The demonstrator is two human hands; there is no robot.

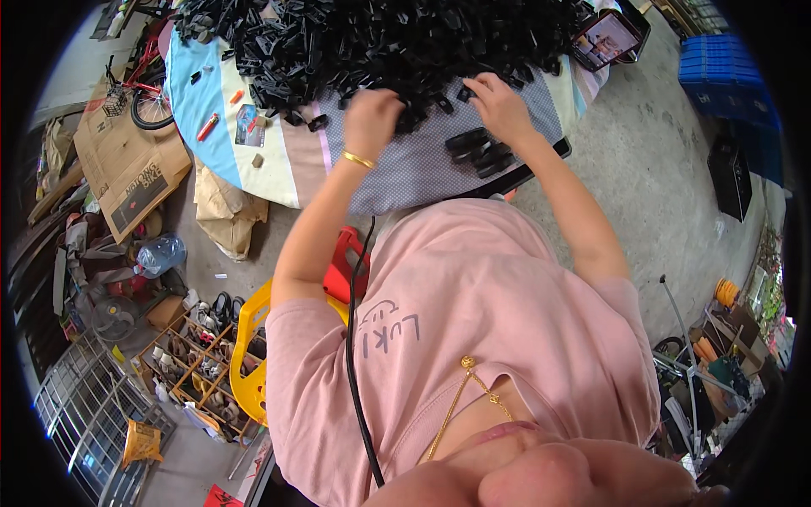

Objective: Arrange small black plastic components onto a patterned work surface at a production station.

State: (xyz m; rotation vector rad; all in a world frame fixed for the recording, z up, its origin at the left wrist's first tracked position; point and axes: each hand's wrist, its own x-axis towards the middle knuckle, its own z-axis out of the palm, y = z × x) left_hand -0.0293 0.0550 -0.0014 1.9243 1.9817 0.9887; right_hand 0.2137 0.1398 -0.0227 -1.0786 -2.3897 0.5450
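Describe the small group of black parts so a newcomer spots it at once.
Over the cloth-covered table, find the right hand. Just below it lies the small group: few parts, side by side, set apart from the big jumbled heap.

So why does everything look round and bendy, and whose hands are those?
There's no robot here, only a person's bare hands. This one picture comes from a wide fisheye camera worn on that person's head, looking down, so straight edges bend. On the striped cloth is a big heap of small black pieces. The left hand is blurry at the heap's edge, so I can't tell what it holds. The right hand's fingertips seem to touch a black piece.
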